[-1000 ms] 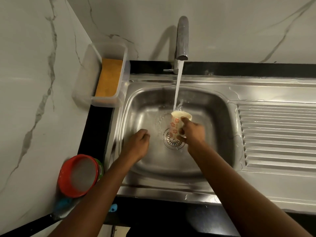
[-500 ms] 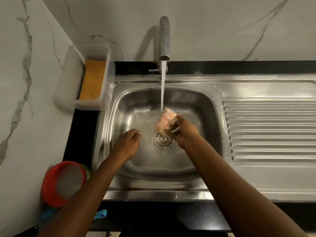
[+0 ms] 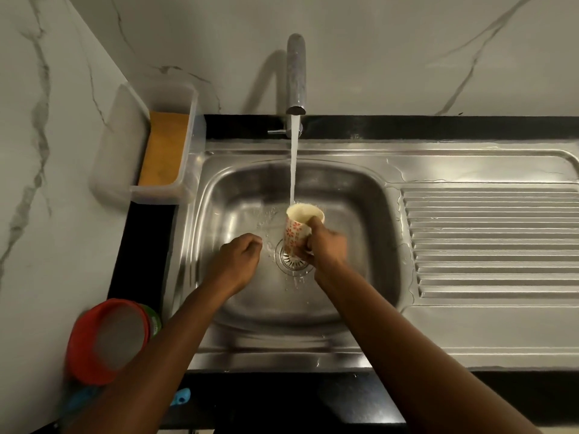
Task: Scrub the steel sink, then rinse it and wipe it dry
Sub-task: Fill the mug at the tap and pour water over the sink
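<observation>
Marble wall (image 3: pixel 376 57) behind | far left: red sieve (image 3: pixel 108 339), clear box (image 3: pixel 125 136) with orange sponge (image 3: pixel 164 148) | your left hand (image 3: pixel 239 264) over the steel sink (image 3: pixel 360 189), fingers curled, holding nothing | tap (image 3: pixel 296 73) runs water into flowered cup (image 3: pixel 294 230) | your right hand (image 3: pixel 327 249) grips this cup above the drain (image 3: pixel 293 261) | drainboard (image 3: pixel 488 242) at right

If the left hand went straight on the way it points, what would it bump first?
Likely the flowered cup held by the right hand, just beyond the left hand knuckles. Depth is unclear; it might slip past.
</observation>
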The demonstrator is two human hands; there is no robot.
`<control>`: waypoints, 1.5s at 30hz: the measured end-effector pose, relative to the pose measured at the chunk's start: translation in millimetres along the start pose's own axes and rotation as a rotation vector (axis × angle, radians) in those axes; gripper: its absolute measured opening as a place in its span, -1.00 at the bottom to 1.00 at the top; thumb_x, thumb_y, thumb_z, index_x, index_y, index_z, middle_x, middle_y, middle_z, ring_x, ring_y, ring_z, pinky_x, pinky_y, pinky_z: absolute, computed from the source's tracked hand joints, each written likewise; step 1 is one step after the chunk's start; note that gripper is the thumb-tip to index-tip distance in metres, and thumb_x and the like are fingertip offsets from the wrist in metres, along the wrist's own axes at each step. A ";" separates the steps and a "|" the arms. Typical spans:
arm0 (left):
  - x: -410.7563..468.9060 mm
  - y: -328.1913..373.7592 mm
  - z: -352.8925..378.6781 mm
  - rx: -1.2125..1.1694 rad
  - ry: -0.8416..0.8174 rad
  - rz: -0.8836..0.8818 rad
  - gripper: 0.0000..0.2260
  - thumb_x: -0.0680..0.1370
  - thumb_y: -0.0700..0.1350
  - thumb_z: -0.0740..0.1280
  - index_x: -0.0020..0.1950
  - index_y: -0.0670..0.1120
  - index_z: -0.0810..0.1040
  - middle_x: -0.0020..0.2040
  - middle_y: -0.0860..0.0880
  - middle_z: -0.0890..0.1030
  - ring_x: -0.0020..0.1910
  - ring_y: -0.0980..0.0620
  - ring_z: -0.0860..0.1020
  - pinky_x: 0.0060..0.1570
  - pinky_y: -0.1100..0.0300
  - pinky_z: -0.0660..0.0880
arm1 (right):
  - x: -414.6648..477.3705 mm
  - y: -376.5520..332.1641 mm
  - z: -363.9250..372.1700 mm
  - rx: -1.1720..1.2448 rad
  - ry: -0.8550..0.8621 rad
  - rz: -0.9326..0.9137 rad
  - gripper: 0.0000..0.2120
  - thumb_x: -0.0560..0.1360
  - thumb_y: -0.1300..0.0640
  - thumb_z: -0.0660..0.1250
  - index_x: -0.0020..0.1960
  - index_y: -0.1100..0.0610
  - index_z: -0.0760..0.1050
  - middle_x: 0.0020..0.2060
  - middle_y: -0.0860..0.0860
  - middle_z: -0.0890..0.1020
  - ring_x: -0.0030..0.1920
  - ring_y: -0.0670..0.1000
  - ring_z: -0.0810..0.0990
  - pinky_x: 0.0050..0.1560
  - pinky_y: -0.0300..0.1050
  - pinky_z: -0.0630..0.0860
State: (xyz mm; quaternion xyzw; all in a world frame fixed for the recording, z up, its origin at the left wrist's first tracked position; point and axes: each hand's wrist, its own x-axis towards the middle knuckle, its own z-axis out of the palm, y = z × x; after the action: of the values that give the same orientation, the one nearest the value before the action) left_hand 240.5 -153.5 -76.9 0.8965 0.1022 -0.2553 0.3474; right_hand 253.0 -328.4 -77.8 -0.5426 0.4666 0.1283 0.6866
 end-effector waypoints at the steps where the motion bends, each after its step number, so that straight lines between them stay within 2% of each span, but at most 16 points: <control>1: -0.8 1.0 -2.1 -0.004 0.000 0.005 -0.67 0.76 0.01 0.14 0.39 -0.03 0.60 0.40 -0.07 0.62 0.35 -0.12 0.55 0.16 0.18 0.35 | -2.3 -6.2 6.3 -0.029 -0.024 -0.049 -0.72 0.61 0.09 0.38 -0.17 0.28 0.57 -0.32 0.14 0.62 -0.34 0.07 0.64 -0.11 0.06 0.72; 4: -5.8 5.7 -9.8 -0.037 0.012 0.018 -0.67 0.76 0.01 0.14 0.39 -0.04 0.61 0.37 -0.06 0.63 0.31 -0.07 0.56 0.15 0.20 0.32 | -5.6 -19.9 18.1 -0.110 -0.083 -0.195 -0.66 0.62 0.07 0.33 -0.26 0.25 0.57 -0.44 0.08 0.63 -0.44 -0.03 0.60 -0.36 -0.19 0.56; 6: -9.6 8.5 -14.1 -0.066 0.021 0.030 -0.67 0.77 0.00 0.14 0.40 -0.04 0.60 0.36 -0.05 0.63 0.24 0.02 0.55 0.15 0.21 0.32 | -7.9 -25.9 19.5 -0.185 -0.086 -0.265 -0.64 0.62 0.03 0.33 -0.30 0.18 0.57 -0.51 -0.03 0.62 -0.49 -0.14 0.56 -0.35 -0.25 0.48; 8: -13.2 11.3 -17.6 -0.085 0.034 0.040 -0.68 0.77 -0.01 0.14 0.39 -0.04 0.61 0.35 -0.03 0.64 0.16 0.09 0.51 0.15 0.22 0.32 | -9.5 -29.2 19.2 -0.193 -0.105 -0.297 -0.65 0.62 0.01 0.34 -0.28 0.15 0.59 -0.47 -0.01 0.65 -0.46 -0.13 0.54 -0.25 -0.19 0.48; 11: -18.4 16.7 -20.0 -0.109 0.051 0.047 -0.69 0.76 -0.01 0.15 0.36 -0.04 0.62 0.31 -0.03 0.66 0.18 0.02 0.56 0.14 0.22 0.33 | -14.6 -33.6 17.3 -0.183 -0.111 -0.332 -0.69 0.58 0.04 0.35 -0.27 0.17 0.62 -0.36 0.13 0.70 -0.37 -0.05 0.55 -0.13 -0.07 0.50; 14: -23.2 23.9 -21.2 -0.121 0.057 0.066 -0.69 0.76 -0.02 0.15 0.36 -0.05 0.63 0.29 -0.03 0.66 0.14 0.06 0.54 0.13 0.22 0.33 | -18.6 -38.8 14.5 -0.196 -0.113 -0.364 -0.68 0.54 0.05 0.35 -0.33 0.15 0.64 -0.36 0.14 0.70 -0.32 -0.02 0.56 -0.07 0.00 0.53; 19: -25.7 31.7 -21.7 -0.149 0.064 0.086 -0.68 0.76 -0.02 0.15 0.37 -0.03 0.62 0.34 -0.04 0.64 0.30 -0.04 0.57 0.17 0.19 0.35 | -25.4 -49.0 10.8 -0.207 -0.135 -0.410 -0.68 0.56 0.05 0.34 -0.21 0.26 0.68 -0.24 0.26 0.70 -0.24 0.02 0.60 -0.04 0.01 0.58; 25: -27.2 34.7 -21.3 -0.152 0.064 0.096 -0.68 0.76 -0.03 0.14 0.39 -0.03 0.62 0.37 -0.06 0.63 0.34 -0.09 0.56 0.20 0.17 0.36 | -29.6 -55.1 11.2 -0.213 -0.171 -0.415 -0.68 0.54 0.04 0.35 -0.26 0.22 0.66 -0.37 0.12 0.67 -0.25 0.02 0.57 0.01 0.11 0.61; 28: -27.8 34.1 -19.4 -0.153 0.058 0.099 -0.68 0.76 -0.03 0.14 0.39 -0.03 0.61 0.38 -0.08 0.62 0.35 -0.10 0.56 0.21 0.16 0.37 | -32.5 -56.4 9.7 -0.212 -0.171 -0.402 -0.68 0.55 0.04 0.35 -0.15 0.30 0.67 -0.29 0.20 0.71 -0.22 0.04 0.60 0.09 0.18 0.64; 35: -30.9 35.1 -14.2 -0.167 0.034 0.096 -0.69 0.76 -0.05 0.15 0.35 -0.06 0.63 0.31 -0.07 0.65 0.29 -0.10 0.58 0.18 0.15 0.38 | -35.4 -61.1 4.5 -0.207 -0.172 -0.407 -0.76 0.59 0.06 0.35 -0.12 0.20 0.65 -0.21 0.19 0.73 -0.16 0.05 0.65 0.12 0.15 0.65; 41: -28.6 44.0 -6.9 -0.165 0.008 0.097 -0.69 0.76 -0.07 0.14 0.32 -0.10 0.63 0.32 -0.10 0.64 0.28 -0.12 0.57 0.17 0.15 0.38 | -42.5 -63.8 -22.7 -0.272 -0.220 -0.394 -0.77 0.60 0.06 0.32 -0.06 0.19 0.65 -0.31 0.09 0.71 -0.15 0.01 0.72 0.10 0.11 0.66; 45: -20.4 55.9 5.1 -0.113 -0.061 0.108 -0.68 0.76 -0.07 0.12 0.38 -0.10 0.59 0.39 -0.13 0.61 0.30 -0.15 0.57 0.16 0.13 0.39 | -41.3 -72.2 -65.8 -0.401 -0.182 -0.374 -0.74 0.59 0.03 0.35 -0.03 0.23 0.64 -0.35 0.08 0.70 -0.22 0.05 0.71 -0.04 0.09 0.63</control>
State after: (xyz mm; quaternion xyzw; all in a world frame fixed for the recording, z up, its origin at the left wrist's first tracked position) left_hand 241.4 -198.4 -37.5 0.8716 0.0572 -0.2569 0.4136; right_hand 247.4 -399.0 1.2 -0.7305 0.2603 0.1372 0.6162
